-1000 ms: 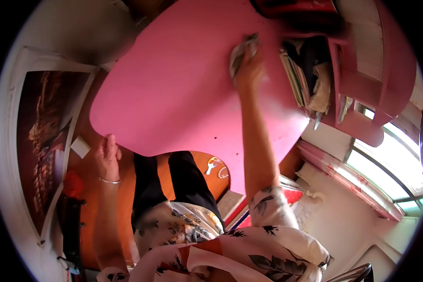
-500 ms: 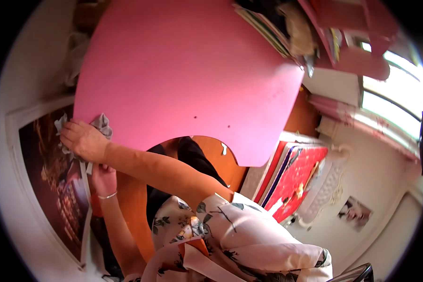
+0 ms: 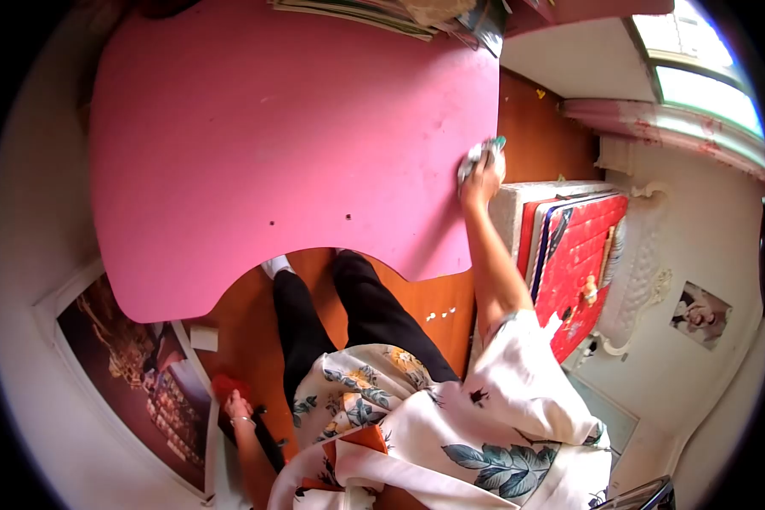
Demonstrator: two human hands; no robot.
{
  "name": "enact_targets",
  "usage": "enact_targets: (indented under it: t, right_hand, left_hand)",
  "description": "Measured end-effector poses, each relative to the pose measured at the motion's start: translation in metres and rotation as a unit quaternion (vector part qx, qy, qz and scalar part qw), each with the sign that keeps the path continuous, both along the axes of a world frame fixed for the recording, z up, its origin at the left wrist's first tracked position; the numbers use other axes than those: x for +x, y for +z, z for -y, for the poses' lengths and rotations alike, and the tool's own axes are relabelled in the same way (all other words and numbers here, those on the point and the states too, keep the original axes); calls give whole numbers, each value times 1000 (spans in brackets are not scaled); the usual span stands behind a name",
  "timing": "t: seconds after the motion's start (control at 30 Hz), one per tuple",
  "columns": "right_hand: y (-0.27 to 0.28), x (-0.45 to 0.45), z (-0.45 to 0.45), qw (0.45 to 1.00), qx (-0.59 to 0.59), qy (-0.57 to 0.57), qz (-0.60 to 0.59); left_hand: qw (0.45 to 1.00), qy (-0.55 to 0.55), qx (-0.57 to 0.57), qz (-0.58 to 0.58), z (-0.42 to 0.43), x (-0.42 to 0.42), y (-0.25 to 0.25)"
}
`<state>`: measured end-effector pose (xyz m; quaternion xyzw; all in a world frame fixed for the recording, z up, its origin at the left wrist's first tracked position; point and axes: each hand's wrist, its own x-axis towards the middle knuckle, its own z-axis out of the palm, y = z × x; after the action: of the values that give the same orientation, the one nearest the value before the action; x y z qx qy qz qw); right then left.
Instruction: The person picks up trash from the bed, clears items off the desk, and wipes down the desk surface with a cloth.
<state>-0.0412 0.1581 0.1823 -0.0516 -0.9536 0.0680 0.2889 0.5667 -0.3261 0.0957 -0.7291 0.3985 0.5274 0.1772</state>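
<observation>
A grey cloth (image 3: 476, 160) with a bit of green at its top is gripped in my right hand (image 3: 484, 180), at the right edge of the pink desk (image 3: 314, 127). The fingers are closed round the cloth, which covers part of them. Low on the left is my left hand (image 3: 239, 405), with a bracelet at the wrist. It is beside or on a red thing (image 3: 227, 387), and its fingers are too small to read. Two small dark holes show near the desk's curved front cut-out.
Books and papers (image 3: 357, 19) lie at the desk's far edge. Right of the desk stand stacked mattresses, a red one (image 3: 582, 263) outermost, by a white headboard (image 3: 646, 263). A framed picture (image 3: 144, 382) leans at the left. My legs (image 3: 365, 297) are below the desk.
My right hand has swung with the cloth from the desk's left edge across to its right edge. My left hand has moved down, away from the desk edge. The view has shifted.
</observation>
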Motion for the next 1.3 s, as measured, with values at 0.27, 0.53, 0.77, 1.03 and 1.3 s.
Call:
enact_targets:
  t: [0.27,0.53,0.77,1.03,1.3]
  right_hand:
    - [22,-30,208,890,-179,375,190]
    - [21,46,43,816,-88,510,255]
    - [17,-143,100,934,-144,328,-6]
    - [28,99,8,866,-110,407,269]
    - [17,-117,111,934,-152,322,28]
  left_hand:
    - [998,-50,-9,-49,-63,-102,58]
    - [967,-162,24,-196,-161,-243,82]
    - [923,-328,11,-200,-221,-299,96]
    - [949,-241,3,-204,-222,-247,71]
    - [969,-190,36,-154,-214,-209,56]
